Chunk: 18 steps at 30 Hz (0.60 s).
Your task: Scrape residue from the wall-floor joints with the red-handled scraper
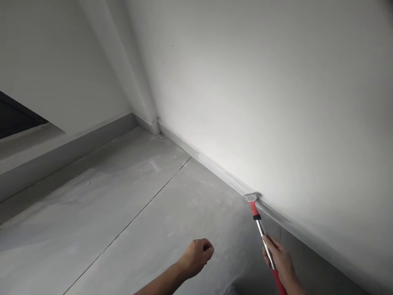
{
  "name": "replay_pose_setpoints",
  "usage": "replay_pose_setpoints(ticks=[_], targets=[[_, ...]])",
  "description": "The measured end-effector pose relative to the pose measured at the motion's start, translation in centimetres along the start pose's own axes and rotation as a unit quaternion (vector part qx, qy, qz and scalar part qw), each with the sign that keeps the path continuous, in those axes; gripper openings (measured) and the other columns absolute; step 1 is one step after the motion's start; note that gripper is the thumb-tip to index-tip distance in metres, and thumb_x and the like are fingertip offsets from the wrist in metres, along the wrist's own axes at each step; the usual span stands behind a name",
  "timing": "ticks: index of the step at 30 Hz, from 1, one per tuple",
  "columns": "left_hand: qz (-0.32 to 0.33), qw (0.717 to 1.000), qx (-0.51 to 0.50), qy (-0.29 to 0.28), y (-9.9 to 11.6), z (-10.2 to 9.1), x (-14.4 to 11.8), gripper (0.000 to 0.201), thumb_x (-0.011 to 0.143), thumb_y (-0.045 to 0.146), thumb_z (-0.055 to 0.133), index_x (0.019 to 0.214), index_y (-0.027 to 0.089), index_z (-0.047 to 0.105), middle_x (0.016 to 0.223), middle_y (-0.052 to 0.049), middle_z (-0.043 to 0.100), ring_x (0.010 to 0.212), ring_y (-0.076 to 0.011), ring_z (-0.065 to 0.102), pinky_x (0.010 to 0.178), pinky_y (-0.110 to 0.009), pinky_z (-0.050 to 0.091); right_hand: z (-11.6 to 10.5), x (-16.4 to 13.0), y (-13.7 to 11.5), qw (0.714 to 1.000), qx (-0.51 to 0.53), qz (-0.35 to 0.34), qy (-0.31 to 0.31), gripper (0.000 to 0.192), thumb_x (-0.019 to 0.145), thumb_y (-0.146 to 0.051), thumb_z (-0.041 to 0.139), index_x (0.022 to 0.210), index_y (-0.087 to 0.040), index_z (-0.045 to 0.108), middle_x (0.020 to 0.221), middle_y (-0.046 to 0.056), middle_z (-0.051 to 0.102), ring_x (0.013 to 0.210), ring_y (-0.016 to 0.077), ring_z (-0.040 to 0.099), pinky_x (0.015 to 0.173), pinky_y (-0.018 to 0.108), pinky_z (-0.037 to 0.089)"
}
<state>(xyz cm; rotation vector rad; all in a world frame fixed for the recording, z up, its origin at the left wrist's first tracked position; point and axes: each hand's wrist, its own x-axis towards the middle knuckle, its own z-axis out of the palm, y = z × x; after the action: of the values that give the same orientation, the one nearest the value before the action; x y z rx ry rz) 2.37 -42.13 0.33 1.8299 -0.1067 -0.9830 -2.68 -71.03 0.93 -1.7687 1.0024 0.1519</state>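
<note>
A grey floor with pale smears and a dark seam meets a white wall along a low baseboard. The person's right hand grips a red-and-silver scraper, its head against the baseboard. The left hand, empty and curled closed, hovers above the floor.

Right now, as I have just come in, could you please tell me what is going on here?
A person's right hand grips a scraper with red parts around its shiny metal shaft. Its flat head is at the skirting, along the foot of the white wall. The left hand is out above the grey tiled floor, fingers curled, with nothing visible in it. A few small pale bits lie on the floor farther off.
</note>
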Motion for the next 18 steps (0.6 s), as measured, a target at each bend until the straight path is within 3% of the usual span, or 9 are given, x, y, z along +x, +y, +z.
replay_pose_setpoints(ticks=[2, 4, 7, 9, 14, 16, 18], targets=[[-0.009, 1.0, 0.001, -0.009, -0.7, 0.2, -0.1, 0.026, 0.068, 0.027, 0.04, 0.072, 0.015, 0.062, 0.062, -0.003, 0.064, 0.054, -0.0123, 0.054, 0.052, -0.023, 0.038, 2.9, 0.8, -2.8, 0.998, -0.022, -0.038, -0.044, 0.048, 0.066, -0.053, 0.057, 0.095, -0.015, 0.061, 0.039, -0.005, 0.049, 0.031, 0.0104, 0.042, 0.03, 0.021, 0.032], [-0.004, 1.0, 0.01, -0.014, -0.5, 0.4, -0.3, 0.027, 0.068, 0.028, 0.04, 0.073, 0.015, 0.063, 0.063, -0.004, 0.064, 0.056, -0.0128, 0.055, 0.053, -0.024, 0.038, 7.5, 1.9, -6.9, 0.992, -0.018, -0.082, -0.094, 0.042, 0.068, -0.051, 0.055, 0.091, -0.016, 0.062, 0.036, -0.007, 0.046, 0.028, 0.0092, 0.039, 0.029, 0.02, 0.03], [0.011, 1.0, 0.014, 0.001, 0.8, 0.0, -0.4, 0.028, 0.068, 0.029, 0.04, 0.075, 0.015, 0.064, 0.066, -0.004, 0.065, 0.058, -0.0133, 0.055, 0.054, -0.024, 0.039, 12.8, 2.7, -10.8, 0.988, 0.015, -0.078, -0.133, 0.041, 0.064, -0.05, 0.058, 0.09, -0.017, 0.06, 0.038, -0.006, 0.048, 0.029, 0.0096, 0.041, 0.028, 0.019, 0.029], [0.011, 1.0, 0.006, 0.013, 1.3, -0.7, -0.4, 0.028, 0.068, 0.029, 0.04, 0.074, 0.016, 0.064, 0.066, -0.004, 0.065, 0.059, -0.0134, 0.055, 0.054, -0.024, 0.039, 12.9, 2.2, -10.3, 0.987, 0.029, -0.076, -0.137, 0.039, 0.064, -0.05, 0.058, 0.083, -0.017, 0.059, 0.04, -0.005, 0.049, 0.03, 0.0095, 0.042, 0.028, 0.019, 0.03], [-0.012, 0.998, -0.015, 0.052, -0.5, -2.4, -1.1, 0.026, 0.068, 0.028, 0.041, 0.072, 0.015, 0.063, 0.063, -0.003, 0.063, 0.056, -0.0128, 0.055, 0.053, -0.024, 0.038, 7.4, 0.3, -4.7, 0.996, 0.044, -0.034, -0.065, 0.036, 0.065, -0.052, 0.059, 0.071, -0.017, 0.056, 0.044, -0.004, 0.052, 0.034, 0.0093, 0.045, 0.031, 0.02, 0.034], [-0.03, 0.997, -0.02, 0.063, -1.0, -2.7, -1.6, 0.026, 0.068, 0.027, 0.04, 0.072, 0.015, 0.063, 0.063, -0.003, 0.062, 0.055, -0.0125, 0.054, 0.053, -0.024, 0.038, 7.7, 0.5, -4.8, 0.996, 0.04, -0.035, -0.067, 0.036, 0.065, -0.052, 0.06, 0.068, -0.017, 0.055, 0.043, -0.003, 0.052, 0.033, 0.0097, 0.045, 0.03, 0.02, 0.033], [-0.037, 0.997, -0.015, 0.066, -0.8, -2.8, -2.1, 0.026, 0.068, 0.027, 0.041, 0.072, 0.015, 0.063, 0.065, -0.004, 0.063, 0.057, -0.0132, 0.054, 0.054, -0.025, 0.039, 10.7, 1.3, -6.9, 0.994, 0.04, -0.047, -0.095, 0.035, 0.064, -0.05, 0.061, 0.067, -0.016, 0.055, 0.04, -0.003, 0.051, 0.031, 0.01, 0.044, 0.029, 0.02, 0.031]])
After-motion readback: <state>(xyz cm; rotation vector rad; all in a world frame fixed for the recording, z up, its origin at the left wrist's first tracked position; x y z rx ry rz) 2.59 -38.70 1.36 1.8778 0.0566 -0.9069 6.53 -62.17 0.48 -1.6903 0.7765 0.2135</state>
